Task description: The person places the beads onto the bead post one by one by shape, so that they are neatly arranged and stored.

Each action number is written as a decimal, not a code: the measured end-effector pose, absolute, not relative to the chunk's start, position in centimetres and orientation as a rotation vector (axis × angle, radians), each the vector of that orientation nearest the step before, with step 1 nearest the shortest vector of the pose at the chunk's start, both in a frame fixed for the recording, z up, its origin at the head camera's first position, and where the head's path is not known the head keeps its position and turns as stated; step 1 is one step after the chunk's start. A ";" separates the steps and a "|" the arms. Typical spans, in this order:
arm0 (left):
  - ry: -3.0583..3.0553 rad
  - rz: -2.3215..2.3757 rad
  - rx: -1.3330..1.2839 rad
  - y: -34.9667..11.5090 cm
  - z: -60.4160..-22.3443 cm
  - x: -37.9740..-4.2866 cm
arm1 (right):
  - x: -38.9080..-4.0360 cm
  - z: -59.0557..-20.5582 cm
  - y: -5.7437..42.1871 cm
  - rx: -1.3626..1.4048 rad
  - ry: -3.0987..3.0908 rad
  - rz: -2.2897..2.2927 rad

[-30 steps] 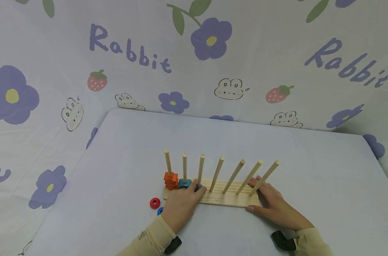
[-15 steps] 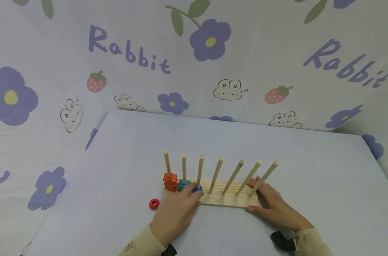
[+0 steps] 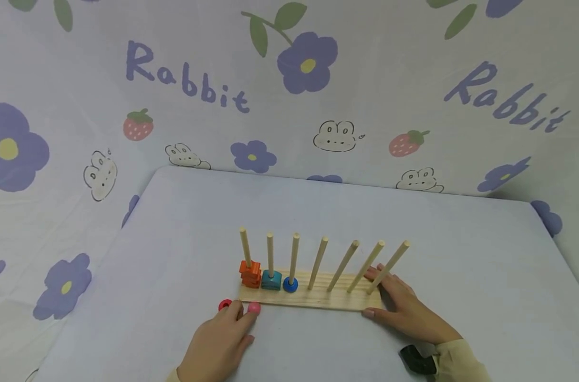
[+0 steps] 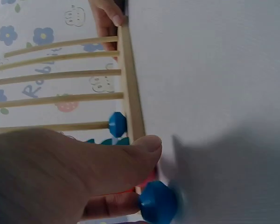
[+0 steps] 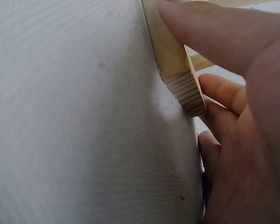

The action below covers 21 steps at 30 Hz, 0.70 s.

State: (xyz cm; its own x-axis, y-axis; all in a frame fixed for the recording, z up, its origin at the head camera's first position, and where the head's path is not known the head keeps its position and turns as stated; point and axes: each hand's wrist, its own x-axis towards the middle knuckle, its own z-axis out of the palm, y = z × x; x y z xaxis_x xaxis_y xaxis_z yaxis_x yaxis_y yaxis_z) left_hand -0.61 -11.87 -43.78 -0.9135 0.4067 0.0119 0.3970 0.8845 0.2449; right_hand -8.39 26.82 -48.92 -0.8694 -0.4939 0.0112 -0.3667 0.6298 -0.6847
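My left hand (image 3: 215, 342) is low over the table in front of the pegboard's left end, thumb apart from the fingers. In the left wrist view a fingertip is right at a loose blue bead (image 4: 158, 203), while the thumb stands away from it; the hand hides this bead in the head view. A red ring (image 3: 225, 304) and a pink bead (image 3: 254, 308) lie by the fingers. My right hand (image 3: 406, 313) holds the right end of the wooden pegboard (image 3: 318, 301), thumb at the near edge and fingers at the far edge.
Orange pieces (image 3: 250, 275) are stacked on the leftmost peg, teal pieces (image 3: 271, 280) on the second and a blue bead (image 3: 290, 285) on the third. Several bare upright pegs (image 3: 343, 265) follow to the right. A patterned cloth (image 3: 270, 106) hangs behind the table.
My left hand has let go of the blue bead on the third peg and moved left and toward me, to the loose beads. The right hand stays on the board.
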 end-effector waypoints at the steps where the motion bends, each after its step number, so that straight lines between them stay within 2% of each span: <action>1: 2.999 0.371 0.637 -12.0 -43.9 -0.6 | -8.4 -48.9 26.8 -0.711 2.671 -1.061; 8: 3.049 0.425 0.633 -12.5 -44.9 -0.4 | -8.4 -49.0 26.9 -0.710 2.674 -1.068; 17: 2.820 0.605 0.384 -13.5 -45.2 -0.7 | -8.5 -48.9 26.7 -0.671 2.674 -1.038; 21: 2.892 0.688 0.375 -13.7 -44.6 -0.6 | -8.6 -48.8 26.7 -0.685 2.675 -1.036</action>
State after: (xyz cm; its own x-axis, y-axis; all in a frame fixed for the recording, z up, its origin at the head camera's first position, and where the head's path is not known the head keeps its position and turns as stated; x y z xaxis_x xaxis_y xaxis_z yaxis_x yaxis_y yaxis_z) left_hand -0.57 -13.72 -44.65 -0.9584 0.2733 -0.0823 0.2070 0.8640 0.4589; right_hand -8.56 26.70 -48.83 -0.8746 -0.4846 -0.0119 -0.3502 0.6487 -0.6757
